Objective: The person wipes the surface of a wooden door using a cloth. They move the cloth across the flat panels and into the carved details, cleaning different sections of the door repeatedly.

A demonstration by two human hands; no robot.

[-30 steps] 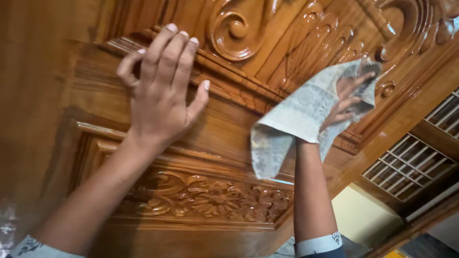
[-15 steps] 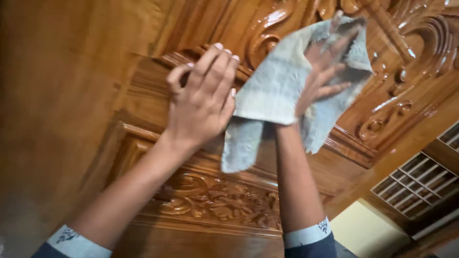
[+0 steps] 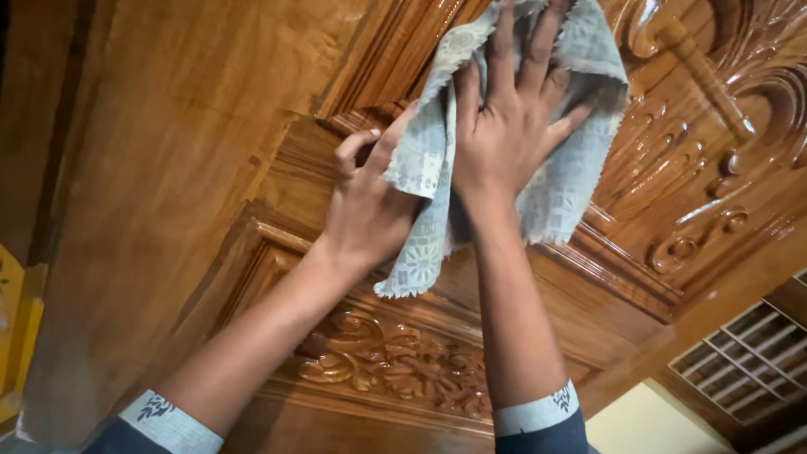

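Note:
My right hand (image 3: 507, 126) presses a pale grey patterned cloth (image 3: 565, 181) flat against the glossy carved wooden door (image 3: 193, 160), fingers spread over the carved panel near the top. The cloth hangs down below my wrist and drapes partly over my left hand (image 3: 367, 210). That left hand rests against the door's moulding just left of the right one, with its fingers partly hidden by the cloth. Both forearms reach up from dark sleeves with light patterned cuffs.
Carved floral relief (image 3: 387, 361) runs across the door below my arms, and scroll carvings (image 3: 714, 151) fill the upper right. A barred window grille (image 3: 748, 361) and a pale wall (image 3: 647, 420) show at the lower right. A yellow object (image 3: 17, 328) sits at the left edge.
My right hand has swept the cloth left and upward across the carved panel, turning palm to the door. It now overlaps my left hand, which stayed on the moulding.

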